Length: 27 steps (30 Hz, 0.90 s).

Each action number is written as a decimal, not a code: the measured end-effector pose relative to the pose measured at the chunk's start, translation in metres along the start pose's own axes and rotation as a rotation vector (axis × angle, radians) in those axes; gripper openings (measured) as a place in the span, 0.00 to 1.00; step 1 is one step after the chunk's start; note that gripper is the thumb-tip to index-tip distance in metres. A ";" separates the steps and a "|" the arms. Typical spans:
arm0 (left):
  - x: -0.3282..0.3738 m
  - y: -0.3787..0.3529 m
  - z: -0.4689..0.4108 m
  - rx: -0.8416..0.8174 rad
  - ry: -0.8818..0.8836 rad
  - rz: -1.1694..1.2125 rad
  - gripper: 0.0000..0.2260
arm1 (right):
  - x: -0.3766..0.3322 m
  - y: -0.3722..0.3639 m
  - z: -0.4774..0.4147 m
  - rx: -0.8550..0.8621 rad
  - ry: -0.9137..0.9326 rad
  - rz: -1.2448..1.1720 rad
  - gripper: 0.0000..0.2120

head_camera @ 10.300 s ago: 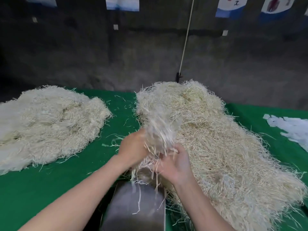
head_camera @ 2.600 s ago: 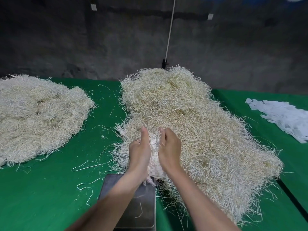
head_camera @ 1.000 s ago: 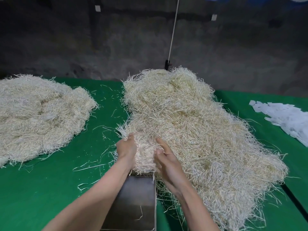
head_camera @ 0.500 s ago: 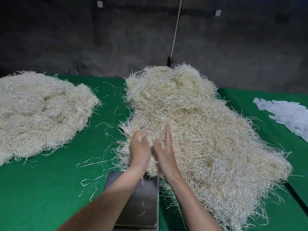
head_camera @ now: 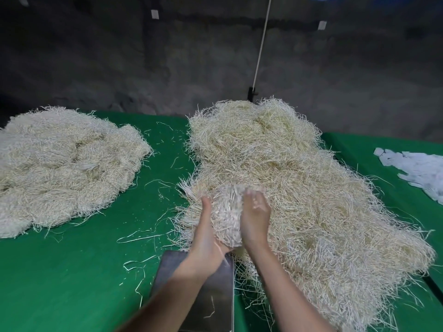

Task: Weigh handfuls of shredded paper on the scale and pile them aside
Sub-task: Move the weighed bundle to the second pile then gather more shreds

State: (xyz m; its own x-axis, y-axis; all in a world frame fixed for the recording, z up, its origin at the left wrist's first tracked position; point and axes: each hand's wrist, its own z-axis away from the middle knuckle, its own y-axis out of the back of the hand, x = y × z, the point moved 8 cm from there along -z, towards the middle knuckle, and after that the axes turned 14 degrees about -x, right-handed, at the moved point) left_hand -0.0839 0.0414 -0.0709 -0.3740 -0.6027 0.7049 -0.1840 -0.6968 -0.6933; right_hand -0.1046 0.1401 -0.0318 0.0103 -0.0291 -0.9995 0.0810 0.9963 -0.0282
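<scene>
Over the far edge of the steel scale, at the near end of the big pile of shredded paper, both hands cup a handful between them. The left hand cradles it from the left and underneath, thumb lying up its side, while the right hand closes in from the right with fingers bent over the top. On the green desk a second pile lies well apart to the left, loose strands are scattered between, and white paper slips sit far right.
</scene>
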 end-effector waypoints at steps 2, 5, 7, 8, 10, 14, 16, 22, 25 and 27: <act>0.017 0.011 -0.003 0.158 -0.080 0.010 0.33 | -0.002 -0.017 0.022 -0.118 0.166 0.169 0.07; 0.042 0.038 -0.002 0.395 -0.214 -0.162 0.24 | -0.011 -0.033 0.040 -0.226 0.254 0.309 0.14; 0.028 0.027 0.002 0.372 -0.103 -0.369 0.16 | -0.024 -0.029 0.028 -0.199 0.255 0.423 0.28; 0.018 0.017 0.005 0.342 -0.019 -0.440 0.14 | -0.025 -0.028 0.019 -0.216 0.213 0.414 0.31; 0.023 0.011 0.004 0.338 -0.023 -0.478 0.20 | -0.012 -0.038 0.015 -0.314 0.109 0.237 0.22; 0.060 0.023 0.000 0.487 -0.255 -0.366 0.21 | 0.010 -0.061 0.028 -0.309 0.056 0.251 0.19; 0.043 0.018 -0.002 0.463 -0.156 -0.441 0.19 | 0.005 -0.048 0.013 -0.236 0.007 0.207 0.19; 0.068 0.019 -0.016 0.286 -0.299 -0.657 0.12 | 0.026 -0.060 0.029 -0.349 -0.099 0.147 0.23; 0.057 0.019 -0.018 0.243 -0.253 -0.975 0.06 | 0.011 -0.045 0.015 -0.283 -0.002 0.156 0.31; 0.050 0.014 -0.024 0.204 -0.187 -1.047 0.13 | 0.003 -0.036 0.007 -0.250 0.054 0.185 0.29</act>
State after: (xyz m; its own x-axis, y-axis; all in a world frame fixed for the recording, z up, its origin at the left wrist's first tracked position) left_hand -0.1266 0.0111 -0.0493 0.0287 0.2915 0.9562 -0.1705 -0.9411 0.2920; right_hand -0.1002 0.1038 -0.0336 -0.0511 0.1521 -0.9870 -0.1646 0.9735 0.1585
